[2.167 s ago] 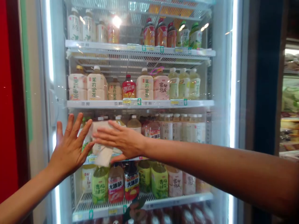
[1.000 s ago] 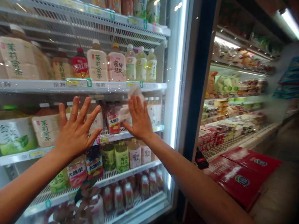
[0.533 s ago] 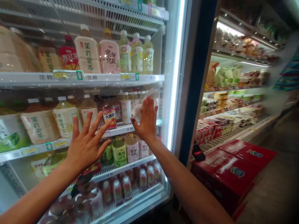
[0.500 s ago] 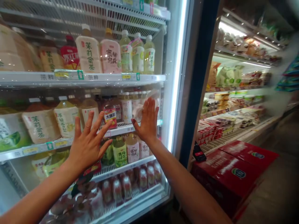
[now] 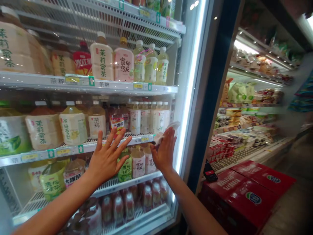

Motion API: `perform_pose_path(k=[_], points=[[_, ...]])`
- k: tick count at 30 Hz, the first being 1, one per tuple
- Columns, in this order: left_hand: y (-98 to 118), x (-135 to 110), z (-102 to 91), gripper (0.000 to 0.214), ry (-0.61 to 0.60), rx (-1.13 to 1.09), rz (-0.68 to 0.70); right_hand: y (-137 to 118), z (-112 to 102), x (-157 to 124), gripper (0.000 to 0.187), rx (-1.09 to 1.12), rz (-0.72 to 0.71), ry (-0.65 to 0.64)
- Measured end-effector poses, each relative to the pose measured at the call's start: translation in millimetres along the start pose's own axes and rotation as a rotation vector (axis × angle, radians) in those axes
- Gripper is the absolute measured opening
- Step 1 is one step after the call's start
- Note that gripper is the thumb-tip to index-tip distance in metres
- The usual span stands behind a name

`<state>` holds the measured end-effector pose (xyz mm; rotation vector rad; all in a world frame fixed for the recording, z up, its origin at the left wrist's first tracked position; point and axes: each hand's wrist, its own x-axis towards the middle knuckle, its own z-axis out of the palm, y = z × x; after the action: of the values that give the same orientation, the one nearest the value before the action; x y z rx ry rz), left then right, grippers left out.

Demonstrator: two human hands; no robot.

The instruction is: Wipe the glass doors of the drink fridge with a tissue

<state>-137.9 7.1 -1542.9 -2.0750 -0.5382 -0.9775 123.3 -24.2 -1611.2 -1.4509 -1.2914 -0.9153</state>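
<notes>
My left hand (image 5: 105, 160) is spread wide, fingers apart, in front of a fridge's glass door (image 5: 168, 104). It seems to rest on the glass and holds nothing. My right hand (image 5: 164, 151) presses a crumpled white tissue (image 5: 174, 125) against the glass near the door's bright right edge. Most of the tissue is hidden behind the fingers; only its upper and left edges stick out. Behind the glass, a bottle of dark iced tea (image 5: 117, 121) stands just above my left fingertips. A green tea bottle (image 5: 125, 171) is partly covered by that hand.
Shelves (image 5: 80, 84) of bottled drinks fill the fridge. A lit strip (image 5: 190, 85) runs down its right side beside a dark frame (image 5: 215, 78). Farther right, red cartons (image 5: 244, 195) stand on the floor with a black phone-like device (image 5: 210, 171) by them, before an open chilled display (image 5: 249, 130).
My right hand has slid down and to the right across the glass with the tissue. My left hand has also shifted lower and right, staying spread. The view has moved slightly.
</notes>
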Motion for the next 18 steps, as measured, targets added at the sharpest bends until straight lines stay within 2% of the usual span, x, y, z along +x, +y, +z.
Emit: perform_pose_path(k=[2, 4, 5, 8, 10, 12, 15, 16, 18], points=[[0, -2, 2.4, 0.079, -0.003, 0.008, 0.004, 0, 3, -33, 0.092, -0.004, -0.032, -0.048], [0, -2, 3.7, 0.082, -0.008, 0.019, 0.007, 1, 4, -47, 0.093, -0.008, -0.051, -0.081], [0, -2, 3.8, 0.083, -0.011, 0.026, 0.007, 2, 4, -42, 0.092, -0.009, -0.043, -0.078], [-1, -1, 2.4, 0.085, -0.035, 0.040, 0.004, 3, 1, -2, 0.089, -0.015, 0.030, -0.007], [-2, -5, 0.7, 0.086, -0.055, 0.034, -0.002, -3, 2, 6, 0.090, -0.017, 0.048, 0.024], [-1, -15, -1.0, 0.086, -0.070, 0.019, -0.012, -16, 7, -20, 0.093, 0.000, 0.032, -0.001], [2, -40, -3.7, 0.082, -0.076, 0.004, -0.048, -48, 18, -89, 0.093, 0.048, -0.039, -0.111], [3, -49, -4.8, 0.081, -0.077, -0.002, -0.066, -61, 21, -103, 0.092, 0.061, -0.044, -0.133], [6, -63, -7.5, 0.080, -0.082, -0.019, -0.105, -85, 23, -102, 0.091, 0.081, -0.032, -0.140]])
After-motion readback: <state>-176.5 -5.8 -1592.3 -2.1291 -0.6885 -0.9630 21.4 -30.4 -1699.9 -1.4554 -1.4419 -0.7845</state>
